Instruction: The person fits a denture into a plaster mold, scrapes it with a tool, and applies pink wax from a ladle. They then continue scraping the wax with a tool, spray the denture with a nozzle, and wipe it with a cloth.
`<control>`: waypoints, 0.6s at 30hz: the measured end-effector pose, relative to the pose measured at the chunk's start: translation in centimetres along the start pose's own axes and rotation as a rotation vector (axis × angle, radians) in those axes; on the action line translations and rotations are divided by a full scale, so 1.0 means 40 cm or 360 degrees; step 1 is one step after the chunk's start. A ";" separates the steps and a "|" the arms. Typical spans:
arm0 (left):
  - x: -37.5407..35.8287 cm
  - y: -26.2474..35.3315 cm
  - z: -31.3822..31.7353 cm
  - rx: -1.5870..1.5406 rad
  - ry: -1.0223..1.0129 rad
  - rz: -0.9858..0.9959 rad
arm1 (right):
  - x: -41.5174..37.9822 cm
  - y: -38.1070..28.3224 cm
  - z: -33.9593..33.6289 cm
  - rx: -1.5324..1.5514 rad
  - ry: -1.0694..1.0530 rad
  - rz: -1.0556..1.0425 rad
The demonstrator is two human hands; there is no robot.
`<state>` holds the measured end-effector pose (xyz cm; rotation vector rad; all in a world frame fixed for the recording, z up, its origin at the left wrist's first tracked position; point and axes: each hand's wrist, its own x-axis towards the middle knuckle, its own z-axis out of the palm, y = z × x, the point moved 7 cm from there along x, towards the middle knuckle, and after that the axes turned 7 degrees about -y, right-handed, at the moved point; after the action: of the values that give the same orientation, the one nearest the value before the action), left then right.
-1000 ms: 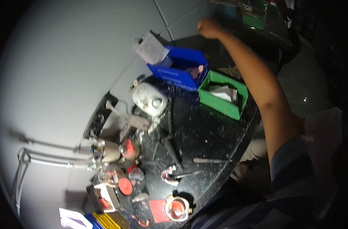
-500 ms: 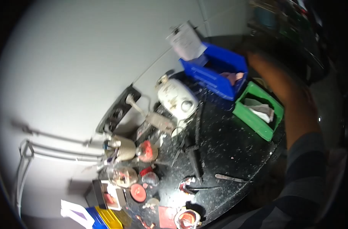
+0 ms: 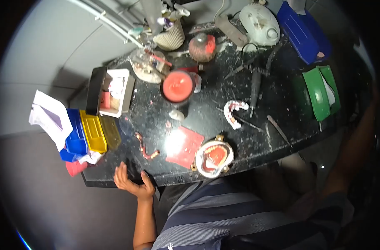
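My left hand point(image 3: 134, 183) rests at the table's front edge, fingers spread and holding nothing. Nearest to it lies a curved piece of pink wax with teeth point(image 3: 146, 148). To the right are a pink wax sheet point(image 3: 185, 146) and a dental cast with a pink base and teeth point(image 3: 215, 158) in a metal holder. Farther right, a horseshoe-shaped set of teeth point(image 3: 231, 113) touches a thin metal tool point(image 3: 253, 125). My right forearm point(image 3: 356, 139) reaches up along the right edge, and its hand is lost in the dark border.
A green bin point(image 3: 317, 93) and a blue bin point(image 3: 302, 35) stand at the right. A handpiece point(image 3: 255, 89), a knife point(image 3: 278, 129) and a bowl of pink wax point(image 3: 178, 86) are on the black table. At left are a white box point(image 3: 125, 93) and yellow and blue trays point(image 3: 93, 133).
The view has swung down and to the left and turned, so the table now lies more level. My left hand has come into view; my right hand has passed out of sight.
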<state>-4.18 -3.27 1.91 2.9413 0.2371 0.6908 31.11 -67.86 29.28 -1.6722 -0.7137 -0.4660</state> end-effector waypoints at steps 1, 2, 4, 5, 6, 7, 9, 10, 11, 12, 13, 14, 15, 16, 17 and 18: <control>0.015 0.016 -0.013 -0.0070 0.0082 -0.0002 | -0.038 -0.069 0.116 -0.0055 -0.0026 -0.0057; 0.008 0.019 -0.029 -0.0094 0.0070 -0.0014 | -0.090 -0.112 0.208 -0.0138 -0.0087 -0.0010; 0.021 0.023 -0.055 -0.0461 0.0080 0.0095 | -0.250 -0.157 0.398 -0.0191 -0.0384 0.0261; 0.047 0.059 -0.083 -0.0601 0.0166 0.0193 | -0.332 -0.170 0.532 -0.0156 -0.0630 0.0330; 0.073 0.095 -0.099 -0.0743 0.0088 0.0284 | -0.366 -0.194 0.655 -0.0221 -0.0669 0.0537; 0.103 0.138 -0.098 -0.0860 -0.0019 0.0376 | -0.378 -0.206 0.760 -0.0319 -0.0946 0.0094; 0.148 0.242 -0.073 -0.0922 -0.0286 0.0524 | -0.462 -0.192 0.910 -0.0438 -0.1097 0.0030; 0.165 0.299 -0.058 -0.0943 -0.0438 0.0606 | -0.523 -0.167 0.969 -0.0665 -0.1327 0.0008; 0.156 0.339 -0.024 -0.0901 -0.0437 0.0741 | -0.570 -0.155 0.992 -0.0912 -0.1386 0.0007; 0.140 0.369 0.013 -0.0893 -0.0566 0.0749 | -0.616 -0.148 1.012 -0.1156 -0.1444 0.0004; 0.129 0.392 0.034 -0.0989 -0.0636 0.0790 | -0.654 -0.138 1.023 -0.1232 -0.1478 0.0029; 0.122 0.412 0.051 -0.1085 -0.0702 0.0828 | -0.676 -0.142 1.022 -0.1191 -0.1465 0.0110; 0.115 0.424 0.063 -0.1103 -0.0702 0.0869 | -0.696 -0.152 1.029 -0.1222 -0.1493 0.0128; 0.105 0.432 0.076 -0.1121 -0.0708 0.0916 | -0.712 -0.157 1.035 -0.1253 -0.1517 0.0154; 0.092 0.431 0.095 -0.1076 -0.0630 0.0935 | -0.721 -0.161 1.039 -0.1173 -0.1490 0.0161; 0.093 0.432 0.096 -0.1085 -0.0624 0.0948 | -0.714 -0.166 1.039 -0.1188 -0.1483 0.0165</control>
<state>3.01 -19.86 2.58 2.3720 -0.7718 0.1568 2.60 -32.53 6.34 -2.6553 -1.1957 0.2083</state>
